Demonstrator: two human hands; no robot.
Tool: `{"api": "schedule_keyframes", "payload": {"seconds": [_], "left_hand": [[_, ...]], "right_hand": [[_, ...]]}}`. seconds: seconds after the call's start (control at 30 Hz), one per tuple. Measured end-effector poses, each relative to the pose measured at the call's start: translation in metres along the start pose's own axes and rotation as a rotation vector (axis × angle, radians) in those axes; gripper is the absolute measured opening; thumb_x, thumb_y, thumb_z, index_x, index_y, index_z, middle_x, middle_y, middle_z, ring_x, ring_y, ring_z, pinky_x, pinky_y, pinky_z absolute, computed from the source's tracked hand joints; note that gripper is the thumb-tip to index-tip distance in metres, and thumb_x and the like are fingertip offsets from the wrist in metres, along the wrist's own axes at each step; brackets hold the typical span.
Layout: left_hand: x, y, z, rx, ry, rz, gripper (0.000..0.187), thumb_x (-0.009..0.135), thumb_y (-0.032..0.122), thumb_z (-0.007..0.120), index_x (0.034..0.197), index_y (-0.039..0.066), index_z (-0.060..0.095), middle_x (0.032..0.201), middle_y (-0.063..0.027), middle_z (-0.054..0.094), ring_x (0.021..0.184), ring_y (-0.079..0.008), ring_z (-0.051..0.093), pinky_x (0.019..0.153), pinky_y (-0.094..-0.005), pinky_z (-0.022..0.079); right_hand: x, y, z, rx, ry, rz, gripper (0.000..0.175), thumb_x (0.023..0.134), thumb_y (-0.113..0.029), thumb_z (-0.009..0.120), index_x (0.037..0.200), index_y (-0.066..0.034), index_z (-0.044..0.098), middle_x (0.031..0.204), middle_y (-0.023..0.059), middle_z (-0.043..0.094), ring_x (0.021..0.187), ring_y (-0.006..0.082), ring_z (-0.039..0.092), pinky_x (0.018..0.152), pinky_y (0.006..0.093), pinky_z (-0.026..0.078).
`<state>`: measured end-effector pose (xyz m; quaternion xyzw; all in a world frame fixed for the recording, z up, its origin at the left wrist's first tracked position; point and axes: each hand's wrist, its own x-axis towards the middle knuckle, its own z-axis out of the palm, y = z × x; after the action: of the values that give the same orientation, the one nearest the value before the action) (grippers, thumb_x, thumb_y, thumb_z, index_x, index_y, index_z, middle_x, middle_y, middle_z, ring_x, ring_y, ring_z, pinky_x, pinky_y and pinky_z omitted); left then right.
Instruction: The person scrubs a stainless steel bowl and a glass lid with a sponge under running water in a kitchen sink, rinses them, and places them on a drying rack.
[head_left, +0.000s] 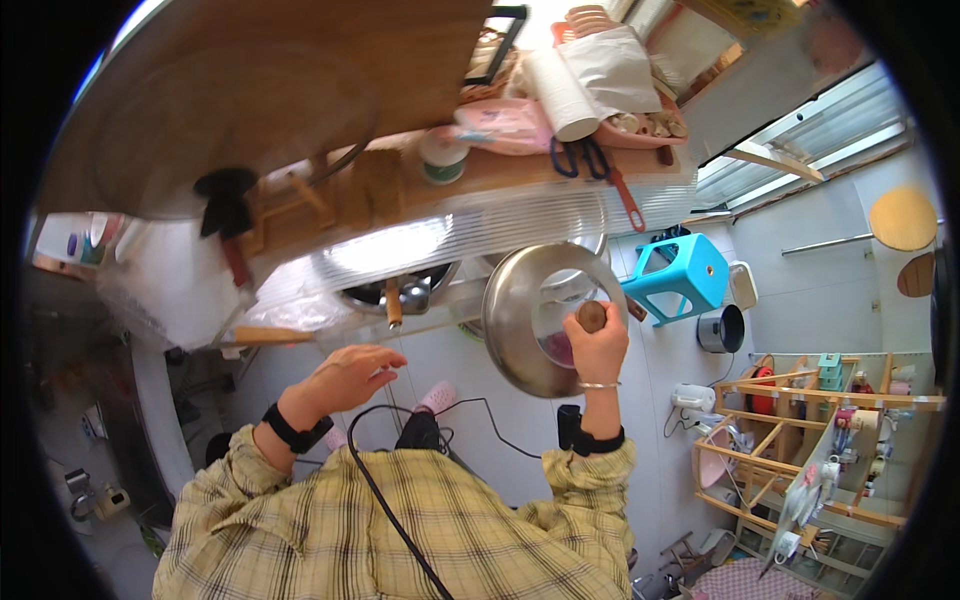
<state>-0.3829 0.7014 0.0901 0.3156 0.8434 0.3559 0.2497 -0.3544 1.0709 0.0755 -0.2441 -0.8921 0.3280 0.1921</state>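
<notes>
My right hand (598, 349) grips the round wooden knob (592, 316) of a metal pot lid (516, 322) with a glass window. The lid is held tilted over the floor, in front of the shelf edge. My left hand (349, 375) is empty, palm turned inward, fingers slightly apart. Ahead of it, partly under a ribbed clear plastic sheet (480, 229), a wooden handle (394, 304) sticks out beside a dark pan (367, 294). The sheet and its glare hide much of the pan.
On the shelf are a paper towel roll (562, 94), dark-handled scissors (579, 159), a pink packet (506, 126) and a white jar (444, 159). A turquoise stool (686, 274), a black pot (721, 330) and a wooden rack (787, 431) stand right. A black cable (375, 480) crosses my front.
</notes>
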Motion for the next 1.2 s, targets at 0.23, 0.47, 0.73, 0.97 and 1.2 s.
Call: {"api": "schedule_keyframes", "payload": {"seconds": [0.23, 0.47, 0.73, 0.97, 1.2], "left_hand": [[-0.109, -0.03, -0.033, -0.928, 0.024, -0.363, 0.041, 0.106, 0.041, 0.045, 0.121, 0.006, 0.06, 0.109, -0.0086, 0.07, 0.096, -0.022, 0.069, 0.082, -0.0369, 0.056], [-0.311, -0.08, -0.093, -1.727, 0.225, -0.283, 0.05, 0.106, 0.045, 0.044, 0.128, 0.002, 0.057, 0.114, -0.0078, 0.068, 0.103, -0.0188, 0.067, 0.09, -0.037, 0.056], [-0.527, -0.126, -0.104, -1.888, 1.103, 0.045, 0.043, 0.108, 0.037, 0.039, 0.127, 0.004, 0.059, 0.126, -0.0088, 0.065, 0.114, -0.0212, 0.062, 0.103, -0.0377, 0.047], [-0.66, -0.126, -0.11, -1.686, 1.849, 0.278, 0.042, 0.106, 0.04, 0.043, 0.126, 0.008, 0.061, 0.124, -0.0066, 0.066, 0.114, -0.0204, 0.061, 0.102, -0.0371, 0.046], [-0.701, -0.128, -0.079, -1.382, 2.409, 0.233, 0.043, 0.107, 0.04, 0.04, 0.125, 0.008, 0.061, 0.124, -0.0056, 0.065, 0.113, -0.0197, 0.061, 0.103, -0.036, 0.044]], "right_hand": [[-0.118, -0.13, -0.027, 0.544, -0.563, 0.134, 0.028, 0.076, -0.007, 0.079, 0.097, -0.0007, 0.062, 0.087, 0.003, 0.068, 0.079, 0.0101, 0.063, 0.074, 0.0252, 0.053], [-0.245, -0.305, 0.061, 0.408, -0.891, -0.308, 0.035, 0.074, -0.014, 0.081, 0.101, -0.0019, 0.062, 0.085, 0.0046, 0.067, 0.078, 0.0106, 0.062, 0.076, 0.0276, 0.053], [-0.395, -0.471, 0.169, 0.687, -1.165, -0.55, 0.052, 0.075, -0.001, 0.08, 0.122, -0.0036, 0.056, 0.081, 0.0011, 0.062, 0.066, 0.0034, 0.056, 0.063, 0.0201, 0.05], [-0.507, -0.564, 0.205, 0.798, -0.99, -1.392, 0.034, 0.082, 0.002, 0.071, 0.114, 0.003, 0.061, 0.101, 0.0139, 0.067, 0.085, 0.0261, 0.07, 0.077, 0.0337, 0.058], [-0.613, -0.619, 0.243, 0.71, -1.157, -2.042, 0.068, 0.085, -0.023, 0.071, 0.143, 0.0042, 0.047, 0.151, 0.0198, 0.044, 0.141, 0.0319, 0.042, 0.117, 0.0433, 0.031]]}}
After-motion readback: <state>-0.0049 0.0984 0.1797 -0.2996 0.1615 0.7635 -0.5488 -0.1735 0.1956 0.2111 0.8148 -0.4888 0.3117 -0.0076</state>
